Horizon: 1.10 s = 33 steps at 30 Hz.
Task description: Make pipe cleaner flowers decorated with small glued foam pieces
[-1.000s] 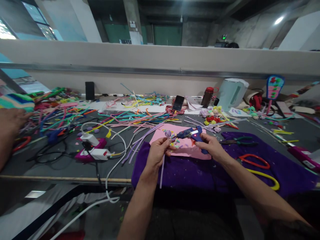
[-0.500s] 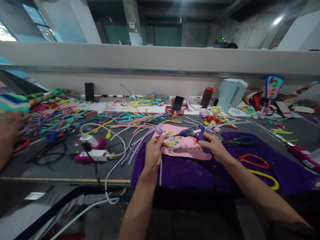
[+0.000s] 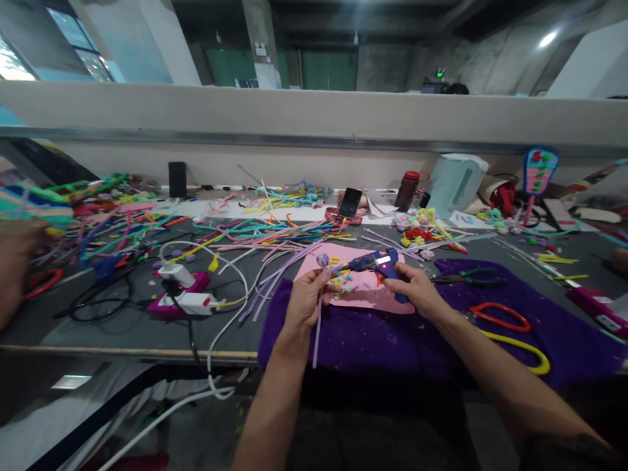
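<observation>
here, above the purple cloth on the worktop, the left hand pinches a lilac strip topped by a small flower. the right hand grips a blue glue gun, its nozzle just beside that flower, over the pink sheet. farther back lie colourful strips.

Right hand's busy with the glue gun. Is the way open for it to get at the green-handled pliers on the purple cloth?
Probably yes. The green-handled pliers lie uncovered on the purple cloth, just beyond the right hand, with nothing between. But that hand is shut on the glue gun.
</observation>
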Available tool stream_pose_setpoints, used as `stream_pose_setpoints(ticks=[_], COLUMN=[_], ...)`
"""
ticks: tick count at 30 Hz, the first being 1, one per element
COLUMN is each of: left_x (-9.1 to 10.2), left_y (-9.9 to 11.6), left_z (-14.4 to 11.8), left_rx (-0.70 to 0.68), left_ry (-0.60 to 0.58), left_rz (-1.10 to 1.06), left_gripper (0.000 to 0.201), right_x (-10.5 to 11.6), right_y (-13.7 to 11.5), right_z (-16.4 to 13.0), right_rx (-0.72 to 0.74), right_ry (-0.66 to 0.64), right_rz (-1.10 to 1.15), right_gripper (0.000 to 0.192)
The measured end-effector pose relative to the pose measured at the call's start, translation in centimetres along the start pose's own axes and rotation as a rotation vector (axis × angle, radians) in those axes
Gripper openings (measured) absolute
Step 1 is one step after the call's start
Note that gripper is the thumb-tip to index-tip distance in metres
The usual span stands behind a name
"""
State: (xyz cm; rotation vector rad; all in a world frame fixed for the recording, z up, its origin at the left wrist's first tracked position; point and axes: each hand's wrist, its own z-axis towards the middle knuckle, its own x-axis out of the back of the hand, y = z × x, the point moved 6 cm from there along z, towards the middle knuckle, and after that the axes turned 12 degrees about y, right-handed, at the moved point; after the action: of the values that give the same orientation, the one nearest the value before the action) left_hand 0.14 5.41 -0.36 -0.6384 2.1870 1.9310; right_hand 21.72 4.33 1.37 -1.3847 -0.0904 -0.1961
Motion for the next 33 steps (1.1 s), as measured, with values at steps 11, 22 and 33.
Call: stream_pose_setpoints(ticks=[11, 22, 33], left_x=[-0.1, 1.2, 0.3], left_y=[-0.3, 0.5, 0.4], left_z=[0.0, 0.6, 0.4], left_rx=[0.014, -0.254, -0.11], left_ry=[-0.078, 0.138, 0.048], left_rz=[0.089, 0.239, 0.054], left_gripper=[0.031, 0.035, 0.032], right_x=[0.3, 0.6, -1.2], right_y=[0.1, 0.9, 0.5], right_z=[0.1, 0.1, -0.3], right_rx=[0.037, 0.032, 0.03], right_ry=[0.067, 0.06, -0.005], right_rz=[-0.071, 0.054, 0.112], right_gripper=[0.032, 0.024, 0.019])
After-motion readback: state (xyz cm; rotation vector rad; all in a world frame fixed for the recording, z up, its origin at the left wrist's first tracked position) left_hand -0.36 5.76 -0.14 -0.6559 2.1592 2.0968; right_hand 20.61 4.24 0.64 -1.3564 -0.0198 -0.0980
